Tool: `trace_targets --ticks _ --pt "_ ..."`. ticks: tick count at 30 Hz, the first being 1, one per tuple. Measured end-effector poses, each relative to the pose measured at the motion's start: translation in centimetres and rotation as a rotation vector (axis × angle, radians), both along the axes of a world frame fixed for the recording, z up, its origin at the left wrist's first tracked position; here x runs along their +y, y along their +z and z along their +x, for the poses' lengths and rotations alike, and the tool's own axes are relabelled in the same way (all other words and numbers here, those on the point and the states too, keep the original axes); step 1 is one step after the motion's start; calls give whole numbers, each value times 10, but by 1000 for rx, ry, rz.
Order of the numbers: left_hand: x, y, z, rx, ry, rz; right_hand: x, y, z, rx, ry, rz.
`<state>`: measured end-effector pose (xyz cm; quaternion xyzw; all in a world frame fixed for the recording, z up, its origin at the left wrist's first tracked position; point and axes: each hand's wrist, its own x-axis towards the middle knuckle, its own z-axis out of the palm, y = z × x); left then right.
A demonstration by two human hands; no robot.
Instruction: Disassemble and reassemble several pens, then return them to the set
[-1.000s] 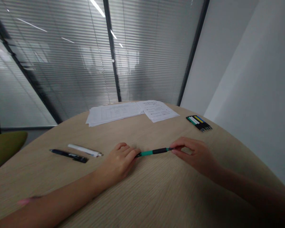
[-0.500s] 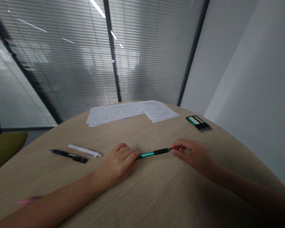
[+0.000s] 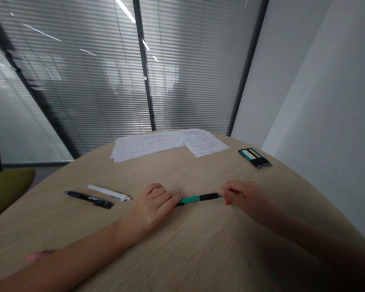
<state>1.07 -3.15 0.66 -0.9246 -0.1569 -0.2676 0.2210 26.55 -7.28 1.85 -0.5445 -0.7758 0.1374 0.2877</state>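
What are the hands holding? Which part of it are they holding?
The left hand and the right hand seem to hold a green and black pen by its two ends, one hand at each end. The middle of the pen is not touched.

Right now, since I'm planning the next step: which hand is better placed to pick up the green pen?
Probably your right hand: its fingers curl in at the black end of the pen, while your left hand lies flatter, fingers only over the other end.

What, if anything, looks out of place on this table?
The loose sheet sits skewed, overlapping the corner of the other papers at an angle instead of squared with them. Nothing looks spilled.
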Motion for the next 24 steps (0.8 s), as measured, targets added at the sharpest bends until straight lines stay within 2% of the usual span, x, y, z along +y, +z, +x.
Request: trace_targets --ticks 5,10,12,16,18,21,24 --pt "-1 0 0 6 -17 1 0 -6 -4 60 -48 -70" --pt "-1 -1 0 15 -35 -4 -1 -9 -5 104 -94 -232" --pt "0 -2 0 13 -26 -38 -1 -9 -3 59 -66 -167" --pt "2 -4 1 -38 -19 -84 0 -6 3 1 31 157" --pt "3 -4 1 -49 -8 -100 1 -5 4 -16 78 253" --pt "3 -3 1 -51 2 -111 2 -4 4 -56 127 324" --pt "3 -2 2 -53 -8 -104 3 -3 3 -70 125 316"
